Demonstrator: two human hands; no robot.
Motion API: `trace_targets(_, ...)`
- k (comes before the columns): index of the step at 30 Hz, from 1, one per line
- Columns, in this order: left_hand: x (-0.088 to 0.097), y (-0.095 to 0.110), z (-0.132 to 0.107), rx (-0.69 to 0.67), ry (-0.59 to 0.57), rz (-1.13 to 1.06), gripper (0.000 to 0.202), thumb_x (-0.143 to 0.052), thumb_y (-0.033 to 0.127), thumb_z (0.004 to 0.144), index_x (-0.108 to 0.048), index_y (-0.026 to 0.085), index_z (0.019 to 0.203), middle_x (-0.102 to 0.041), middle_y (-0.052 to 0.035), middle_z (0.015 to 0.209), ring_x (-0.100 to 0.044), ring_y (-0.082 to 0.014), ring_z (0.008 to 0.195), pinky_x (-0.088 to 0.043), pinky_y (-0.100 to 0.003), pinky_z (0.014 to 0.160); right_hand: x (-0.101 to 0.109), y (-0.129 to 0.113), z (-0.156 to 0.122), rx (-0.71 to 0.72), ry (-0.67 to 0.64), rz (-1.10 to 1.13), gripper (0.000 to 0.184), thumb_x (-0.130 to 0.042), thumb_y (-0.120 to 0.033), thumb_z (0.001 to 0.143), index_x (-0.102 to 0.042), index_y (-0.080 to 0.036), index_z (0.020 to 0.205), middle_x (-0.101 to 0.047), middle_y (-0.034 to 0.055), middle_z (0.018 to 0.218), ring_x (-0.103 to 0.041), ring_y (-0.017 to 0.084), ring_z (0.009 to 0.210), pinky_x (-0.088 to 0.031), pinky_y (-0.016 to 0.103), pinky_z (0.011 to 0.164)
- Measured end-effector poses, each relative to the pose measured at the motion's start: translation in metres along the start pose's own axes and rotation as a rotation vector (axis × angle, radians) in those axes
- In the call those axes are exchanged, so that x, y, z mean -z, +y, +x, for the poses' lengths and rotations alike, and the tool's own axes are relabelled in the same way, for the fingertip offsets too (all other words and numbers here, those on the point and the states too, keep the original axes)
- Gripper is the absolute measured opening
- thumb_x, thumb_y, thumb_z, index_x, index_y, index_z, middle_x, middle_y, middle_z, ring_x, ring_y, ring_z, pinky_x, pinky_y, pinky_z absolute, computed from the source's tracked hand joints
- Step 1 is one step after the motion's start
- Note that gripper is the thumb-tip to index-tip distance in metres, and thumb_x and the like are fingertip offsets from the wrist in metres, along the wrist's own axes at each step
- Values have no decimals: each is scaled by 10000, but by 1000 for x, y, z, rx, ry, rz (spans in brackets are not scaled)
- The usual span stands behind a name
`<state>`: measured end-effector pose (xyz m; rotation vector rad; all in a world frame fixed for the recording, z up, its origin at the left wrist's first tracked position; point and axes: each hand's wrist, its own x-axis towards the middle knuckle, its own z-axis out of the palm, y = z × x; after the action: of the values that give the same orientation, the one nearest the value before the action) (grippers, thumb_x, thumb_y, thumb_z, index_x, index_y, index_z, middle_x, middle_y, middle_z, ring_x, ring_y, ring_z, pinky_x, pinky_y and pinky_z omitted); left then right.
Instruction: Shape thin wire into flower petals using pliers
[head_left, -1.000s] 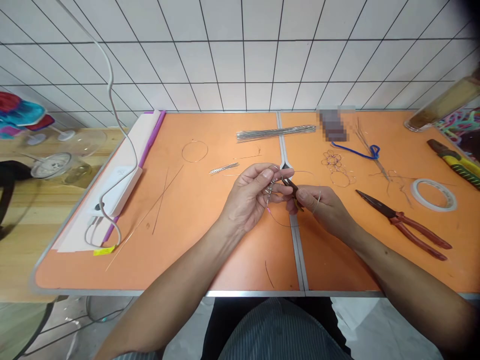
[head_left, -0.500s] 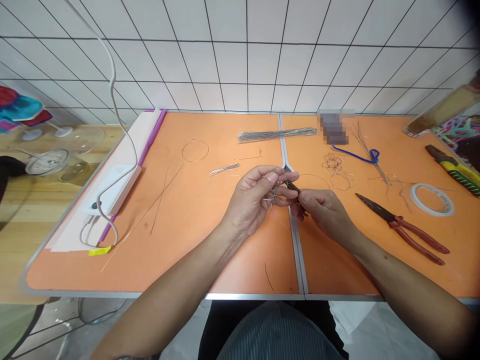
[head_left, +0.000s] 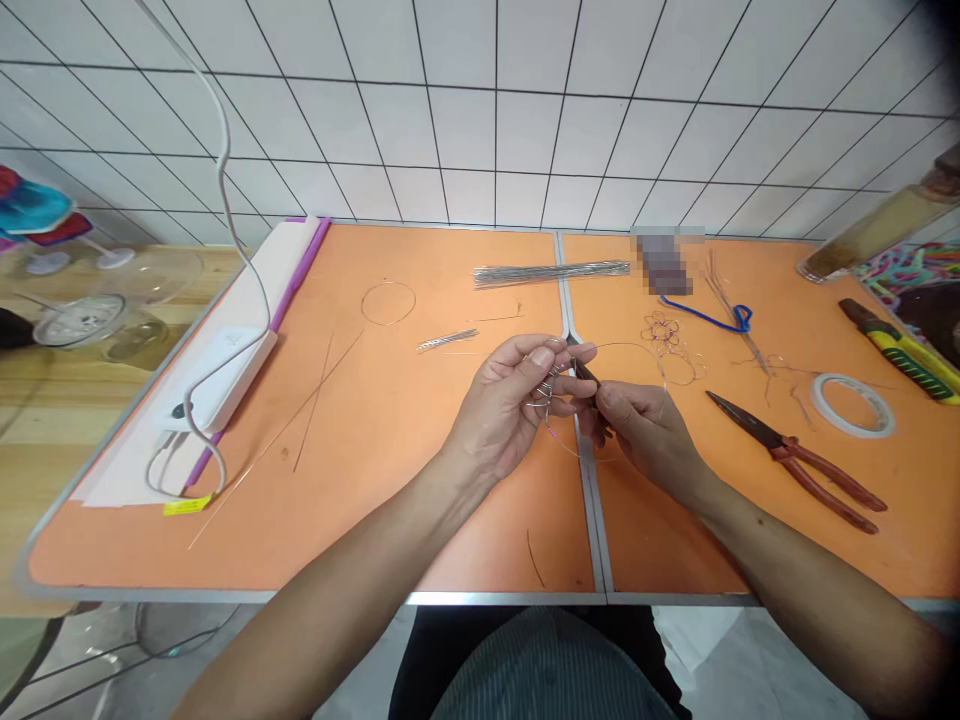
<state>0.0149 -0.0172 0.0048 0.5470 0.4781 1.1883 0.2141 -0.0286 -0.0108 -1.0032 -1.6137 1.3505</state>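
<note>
My left hand (head_left: 502, 400) is closed, with a bent silver wire piece (head_left: 550, 385) pinched between thumb and fingers. The piece has several small loops, and thin wire ends curve out from it to the right and below. My right hand (head_left: 646, 425) is closed round a slim dark metal tool (head_left: 584, 372). The tool's tip lies against the left fingers beside the wire piece; its rear part is hidden in the right palm. Both hands meet just above the table, over the metal seam.
On the orange table (head_left: 420, 480) lie red-handled pliers (head_left: 795, 455), a white tape roll (head_left: 817, 405), a yellow-green cutter (head_left: 900, 350), a wire bundle (head_left: 525, 273), a wire flower (head_left: 660, 328) and a blue twisted piece (head_left: 712, 315). A white power strip (head_left: 225, 380) with a cable is at left.
The hands keep almost the same hold. The thin wire end below the wire piece now arcs out more visibly to the right. The whole view has shifted slightly.
</note>
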Motion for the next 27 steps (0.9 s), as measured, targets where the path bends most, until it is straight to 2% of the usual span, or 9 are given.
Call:
trace_targets(4,0,-1,1,6,0,-25,180,-883,267,899,-762,177,997,-864,-80,1010,-840,-185,766,-613,-195,591,-3,-1,0,0,12,11,556,-580,-596,1099,-737,-182,764,-659,35,693,-605,141,626,-471,273,575)
trace_targets(10,-1,0,1,7,-8,-49,176,-887,246,893,-760,173,991,-866,-83,1017,-839,-179,752,-607,-184,575,-6,-5,-1,1,45,-27,570,-581,-614,1092,-732,-181,754,-614,20,634,-520,124,556,-364,266,480)
trace_targets(18,-3,2,1,27,13,-12,180,-882,249,894,-746,164,975,-862,-101,1036,-834,-184,756,-592,-189,569,-9,-7,-3,17,41,-5,589,-564,-582,1110,-614,-188,675,-543,-6,617,-441,105,539,-314,281,500)
trace_targets(23,-1,1,0,67,-17,14,220,-901,281,874,-761,149,981,-852,-103,1077,-817,-156,755,-628,-208,634,-6,-1,-5,18,72,-9,592,-564,-578,1114,-593,-193,665,-490,-13,624,-419,113,556,-294,298,518)
trace_targets(27,0,1,0,95,8,91,281,-942,313,816,-754,150,947,-804,-54,909,-770,-136,727,-582,-196,595,-3,4,-5,0,61,-16,590,-565,-602,1106,-613,-195,680,-511,-7,623,-451,122,561,-331,298,529)
